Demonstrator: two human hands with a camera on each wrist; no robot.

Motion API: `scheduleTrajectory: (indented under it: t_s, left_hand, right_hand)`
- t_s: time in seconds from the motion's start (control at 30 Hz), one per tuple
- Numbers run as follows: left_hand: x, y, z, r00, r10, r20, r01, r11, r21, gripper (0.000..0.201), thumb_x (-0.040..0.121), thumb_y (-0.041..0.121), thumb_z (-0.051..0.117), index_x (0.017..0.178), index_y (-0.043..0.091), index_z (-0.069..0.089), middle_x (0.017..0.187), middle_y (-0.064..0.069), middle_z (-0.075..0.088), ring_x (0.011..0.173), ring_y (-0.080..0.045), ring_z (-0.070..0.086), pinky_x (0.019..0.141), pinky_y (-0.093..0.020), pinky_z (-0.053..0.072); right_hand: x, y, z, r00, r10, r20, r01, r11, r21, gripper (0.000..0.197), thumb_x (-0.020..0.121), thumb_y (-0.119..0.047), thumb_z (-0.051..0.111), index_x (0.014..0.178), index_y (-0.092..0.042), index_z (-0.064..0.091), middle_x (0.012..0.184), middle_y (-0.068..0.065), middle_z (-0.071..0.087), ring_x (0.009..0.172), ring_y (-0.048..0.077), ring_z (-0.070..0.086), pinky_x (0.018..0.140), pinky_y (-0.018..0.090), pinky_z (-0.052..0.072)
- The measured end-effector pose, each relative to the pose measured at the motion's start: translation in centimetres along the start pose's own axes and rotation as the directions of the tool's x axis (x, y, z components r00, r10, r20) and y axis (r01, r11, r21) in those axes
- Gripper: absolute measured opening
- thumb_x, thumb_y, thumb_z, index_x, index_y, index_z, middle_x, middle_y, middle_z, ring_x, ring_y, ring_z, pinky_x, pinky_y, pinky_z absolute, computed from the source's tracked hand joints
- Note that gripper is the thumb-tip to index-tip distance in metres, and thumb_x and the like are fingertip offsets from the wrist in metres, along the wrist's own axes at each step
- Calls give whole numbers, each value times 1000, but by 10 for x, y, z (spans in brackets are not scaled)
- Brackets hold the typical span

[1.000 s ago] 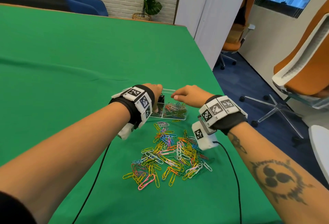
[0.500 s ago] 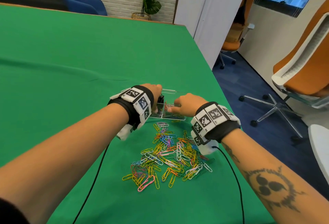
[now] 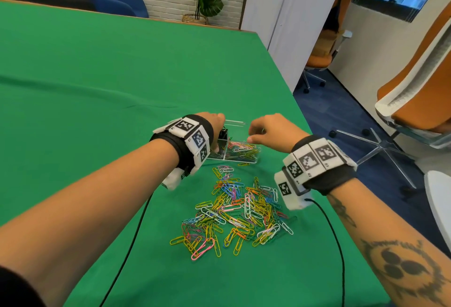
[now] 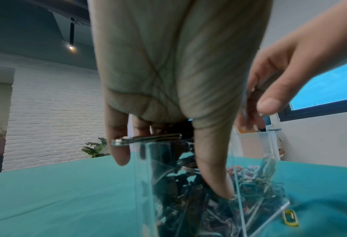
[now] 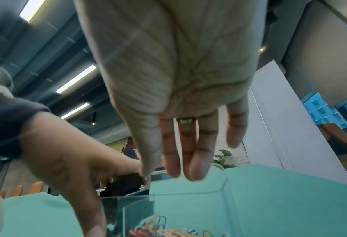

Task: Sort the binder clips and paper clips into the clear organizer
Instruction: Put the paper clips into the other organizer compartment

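Green cloth covered the tabletop (image 3: 97,87), where the clear organizer (image 3: 240,157) sat beyond loose paper clips (image 3: 234,214). A knock could tip it and spill the sorted clips. Left hand (image 4: 168,96) pinched a binder clip (image 4: 148,139) over its compartment; right hand (image 5: 178,96) hovered above, fingers relaxed, empty.

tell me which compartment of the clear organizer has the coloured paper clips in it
The right-hand compartment, under the right hand. The left compartment holds dark binder clips, where the left hand reaches in.
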State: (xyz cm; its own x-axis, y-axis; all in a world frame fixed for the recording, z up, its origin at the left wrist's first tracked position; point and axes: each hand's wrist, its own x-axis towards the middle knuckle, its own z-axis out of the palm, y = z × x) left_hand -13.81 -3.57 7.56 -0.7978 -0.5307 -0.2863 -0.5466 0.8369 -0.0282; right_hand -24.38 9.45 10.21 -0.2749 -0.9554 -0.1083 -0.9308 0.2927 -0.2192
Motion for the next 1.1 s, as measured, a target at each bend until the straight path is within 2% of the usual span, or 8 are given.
scheduleTrajectory:
  t_s: [0.1, 0.2, 0.3, 0.4, 0.67, 0.8, 0.9, 1.1]
  left_hand:
    - [0, -1, 0, 1000, 0, 4, 0, 1000, -4, 69, 74, 32, 76, 124, 3, 38, 124, -15, 57, 110, -32, 58, 91, -40, 49]
    - [0, -1, 0, 1000, 3, 1, -3, 1000, -3, 69, 73, 32, 77, 123, 3, 39, 123, -15, 57, 110, -33, 57, 91, -41, 48]
    - [-1, 0, 0, 1000, 0, -1, 0, 1000, -4, 69, 74, 31, 77, 124, 2, 38, 123, -16, 57, 109, -33, 58, 90, -41, 49]
    - [-2, 0, -1, 1000, -6, 1, 6, 1000, -7, 69, 74, 30, 76, 124, 2, 38, 123, -17, 57, 110, -33, 58, 91, -40, 49]
    - [-2, 1, 0, 1000, -9, -6, 9, 1000, 4, 69, 73, 31, 77, 123, 2, 39, 122, -16, 57, 108, -33, 59, 90, -40, 49]
    - [-2, 1, 0, 1000, -6, -11, 6, 1000, 3, 69, 73, 31, 77, 123, 2, 39, 122, -16, 57, 108, -33, 59, 89, -40, 49]
    - [-2, 0, 0, 1000, -3, -15, 3, 1000, 4, 69, 72, 32, 77, 122, 2, 39, 122, -16, 57, 108, -33, 59, 89, -40, 49]
    - [-2, 0, 0, 1000, 1, -9, -1, 1000, 12, 70, 74, 32, 76, 124, 2, 38, 125, -16, 55, 110, -33, 57, 91, -40, 48]
  right_hand:
    - [-15, 1, 7, 993, -39, 115, 37, 999, 18, 21, 85, -27, 64, 94, -8, 67, 89, 6, 66, 85, 19, 60, 78, 27, 46]
    - [-20, -14, 29, 947, -87, 308, 98, 995, -20, 30, 90, -25, 57, 113, -7, 63, 112, 9, 66, 100, 20, 60, 85, 23, 42]
    - [-12, -27, 51, 946, -45, 322, 87, 989, -118, 40, 94, -23, 49, 130, -7, 49, 130, 12, 55, 117, 27, 53, 99, 33, 42]
    - [-10, -36, 64, 940, 10, 342, 61, 978, -197, 36, 94, -18, 45, 127, -4, 49, 124, 17, 53, 113, 31, 54, 93, 36, 47]
    - [-9, -40, 58, 960, -79, 270, 95, 994, -48, 51, 88, -2, 43, 138, -13, 40, 134, 17, 49, 120, 31, 50, 102, 41, 43]
    - [-11, -40, 63, 884, -140, 445, 217, 968, -127, 55, 95, -10, 42, 147, -14, 24, 157, 4, 16, 141, 24, 26, 116, 33, 21]
    - [-26, -26, 58, 830, -171, 531, 276, 953, -125, 50, 96, -11, 40, 145, -17, 29, 158, -3, 14, 141, 20, 29, 116, 30, 20]
    - [-49, 2, 47, 914, -90, 397, 120, 991, -52, 72, 85, -32, 63, 146, -19, 27, 155, 4, 22, 140, 21, 28, 116, 32, 23]
